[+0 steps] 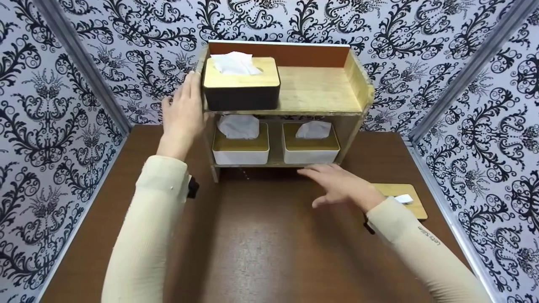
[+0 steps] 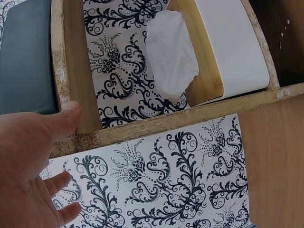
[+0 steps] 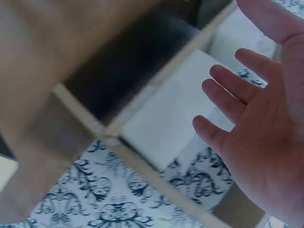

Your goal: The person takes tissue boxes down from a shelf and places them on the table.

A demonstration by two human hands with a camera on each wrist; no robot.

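A wooden two-tier shelf [image 1: 320, 88] stands on the brown table. My left hand [image 1: 183, 107] is at its left side, fingers stretched along the outside of the upper side panel; in the left wrist view the thumb [image 2: 66, 118] touches the front corner of the upper board. Close by sits a black tissue box with a wooden lid [image 1: 242, 97] on the upper tier's left half. Below are two white tissue boxes, one left [image 1: 241, 157] and one right [image 1: 311, 157]. My right hand [image 1: 337, 183] hovers in front of the lower right corner, fingers spread, holding nothing.
On the table at the right lies another wooden-lidded tissue box [image 1: 414, 204], partly covered by my right forearm. Patterned wall panels [image 1: 476, 105] with metal edge strips enclose the table at the back and both sides.
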